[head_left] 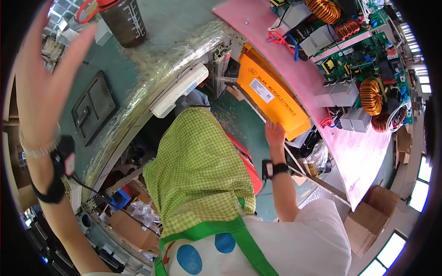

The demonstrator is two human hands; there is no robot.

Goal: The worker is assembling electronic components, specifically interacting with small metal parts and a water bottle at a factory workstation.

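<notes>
the work in hand seems to be at an early point: the orange box (pixel 278 85) lies just beyond and to the right of the right hand (pixel 275 133), alongside the edge of the pink bench top (pixel 317 92), and it looks not yet lifted away; contact appears to be made, since the fingers of that hand curl at the box's near edge; whether they pinch its wall or merely rest there i cannot tell; the left hand (pixel 39 85) is raised far to the left of that grip, fingers spread and thumb apart, holding nothing; how much is left cannot be judged from here; as for edges, the pink top runs down the right side of the grip, with circuit boards (pixel 368 60) above and right of it; a pale rail (pixel 301 165) slants below and right of the wrist, a clear plastic bag (pixel 318 155) just past it; left of the grip, green floor (pixel 241 112) gives some room as far as the checked apron (pixel 198 156), though a red seat (pixel 252 169) narrows the way below; farther left, the wrapped bench edge (pixel 120 131) and white bar (pixel 179 90) close it off.
</notes>
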